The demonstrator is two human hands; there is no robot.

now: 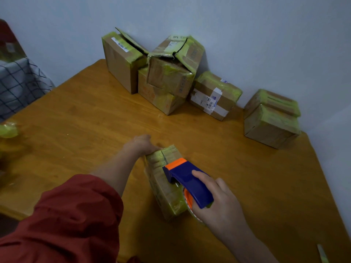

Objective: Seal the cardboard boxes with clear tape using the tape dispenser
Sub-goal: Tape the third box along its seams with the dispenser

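A small cardboard box (164,188), wrapped in yellowish-clear tape, lies on the wooden table (85,118) in front of me. My left hand (141,144) grips its far end, fingers curled over the top edge. My right hand (218,200) holds a blue and orange tape dispenser (187,180), whose orange front sits on the box's top face. The tape roll shows under the dispenser at the box's right side.
Several taped cardboard boxes (169,73) are stacked against the wall at the back of the table, with two more (271,118) at the back right. A checked cloth (19,84) lies at the left. A scrap of tape (7,130) sits by the left edge.
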